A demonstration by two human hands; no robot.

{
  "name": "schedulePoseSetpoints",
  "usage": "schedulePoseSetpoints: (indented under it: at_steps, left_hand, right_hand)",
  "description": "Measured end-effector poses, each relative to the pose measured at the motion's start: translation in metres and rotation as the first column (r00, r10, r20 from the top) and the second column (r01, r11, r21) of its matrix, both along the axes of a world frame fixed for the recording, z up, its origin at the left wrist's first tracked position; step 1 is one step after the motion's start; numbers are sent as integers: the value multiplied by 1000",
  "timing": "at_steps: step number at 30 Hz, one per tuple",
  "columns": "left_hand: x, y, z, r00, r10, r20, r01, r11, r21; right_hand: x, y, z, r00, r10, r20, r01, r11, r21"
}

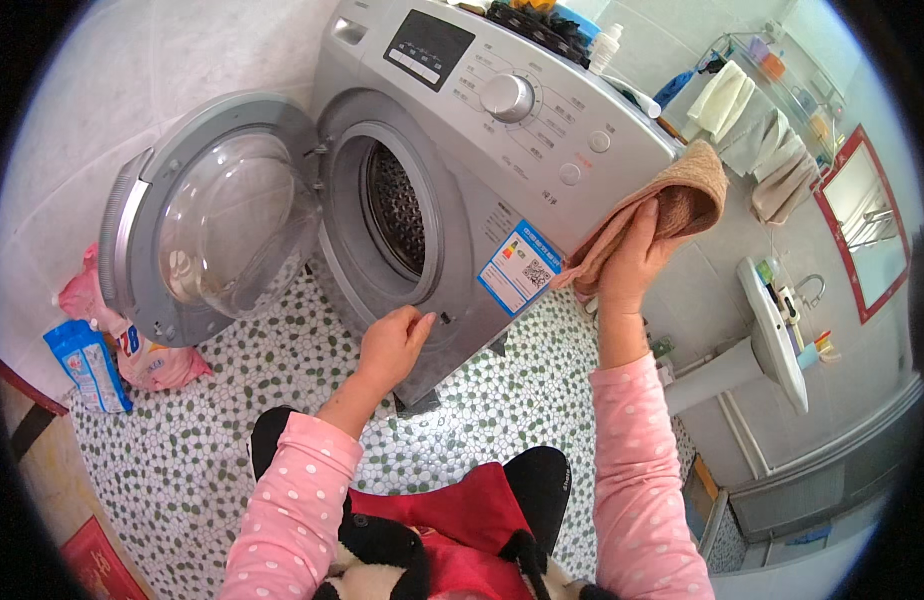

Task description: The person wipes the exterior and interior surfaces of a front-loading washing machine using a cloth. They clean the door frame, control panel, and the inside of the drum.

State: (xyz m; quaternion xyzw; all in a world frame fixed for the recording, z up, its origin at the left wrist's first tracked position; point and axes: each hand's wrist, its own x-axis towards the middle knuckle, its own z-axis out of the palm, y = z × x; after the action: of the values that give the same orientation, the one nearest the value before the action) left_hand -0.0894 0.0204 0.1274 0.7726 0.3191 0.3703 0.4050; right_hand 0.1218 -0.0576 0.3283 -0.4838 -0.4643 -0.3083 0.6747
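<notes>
A silver front-loading washing machine (462, 187) stands before me with its round glass door (229, 217) swung wide to the left. Inside the opening, part of the perforated metal drum (396, 206) shows. My right hand (634, 259) grips a folded brown cloth (690, 187) against the machine's upper right front edge. Low in front of the opening, my left hand (393, 345) is loosely closed, its thumb lying along the curled fingers, and nothing shows in it. A blue and white energy label (520, 268) is stuck on the front panel between the two hands.
Pink bags (158, 365) and a blue packet (89, 366) lie at the left wall. A white bottle (605, 49) and a dark mesh item (540, 30) sit on the machine. To the right are a washbasin (773, 337), hanging towels (777, 157) and a red-framed mirror (867, 225).
</notes>
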Motion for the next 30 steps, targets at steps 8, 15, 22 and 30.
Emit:
schedulePoseSetpoints:
  at_steps: [8, 15, 22, 30]
  left_hand:
    - [8, -5, 0, 1000, -25, 7, 24, 1000, 16]
    - [12, -3, 0, 999, -33, 8, 32, 999, 19]
    - [16, -3, 2, 999, -20, 48, 18, 998, 53]
    - [21, -5, 1, 981, -148, 125, 128, 979, 159]
  right_hand:
    - [-3, -16, -176, 948, -20, -317, -69, 962, -265]
    - [-7, -37, -265, 921, -10, -390, -167, 893, -417]
    - [17, -4, -61, 951, 113, -289, -146, 985, -93]
    - [33, -2, -156, 929, 23, -370, -85, 985, -153]
